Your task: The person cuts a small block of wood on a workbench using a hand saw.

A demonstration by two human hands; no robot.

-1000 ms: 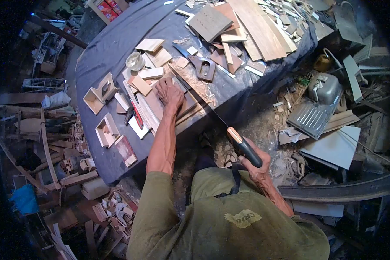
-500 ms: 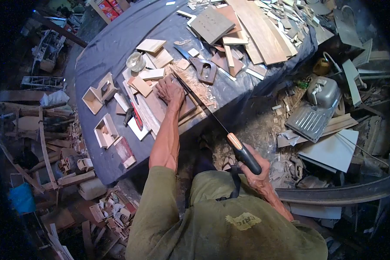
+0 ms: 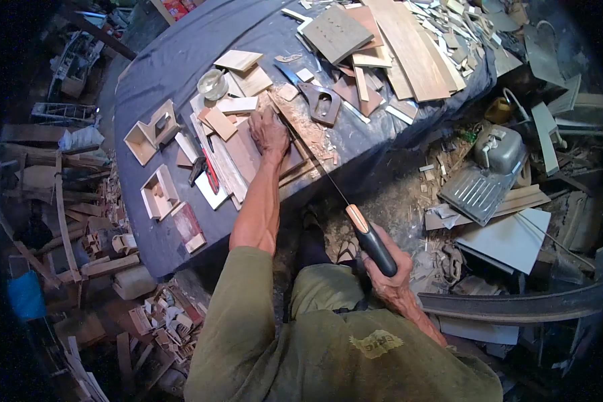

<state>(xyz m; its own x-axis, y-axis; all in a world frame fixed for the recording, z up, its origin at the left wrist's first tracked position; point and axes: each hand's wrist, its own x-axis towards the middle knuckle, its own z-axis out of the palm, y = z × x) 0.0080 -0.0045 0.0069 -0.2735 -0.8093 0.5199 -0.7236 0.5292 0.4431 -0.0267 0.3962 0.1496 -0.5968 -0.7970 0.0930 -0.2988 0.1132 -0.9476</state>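
The biggest thing before me is the table [image 3: 174, 77], draped in dark cloth, with wood offcuts heaped at its far end. On its near edge I have the brown board [image 3: 293, 159], lying flat. The saw [image 3: 368, 233] slants across from its front, its blade running close along the board's right side; I cannot tell how deep the teeth sit. My hands work apart: the right hand [image 3: 391, 269] is wrapped around the handle, out past the table's edge, while the left hand [image 3: 270, 134] bears down on the board from above. I cannot tell whether its fingers curl around anything. I judge that steady weight there matters most, with the fingertips well clear of the teeth. I would line wrist, elbow and blade up straight, take long, even strokes and let the teeth bite without forcing. Smallest of all, the sawdust [image 3: 303, 127] gathers right of the blade; clearing it should help the line show.
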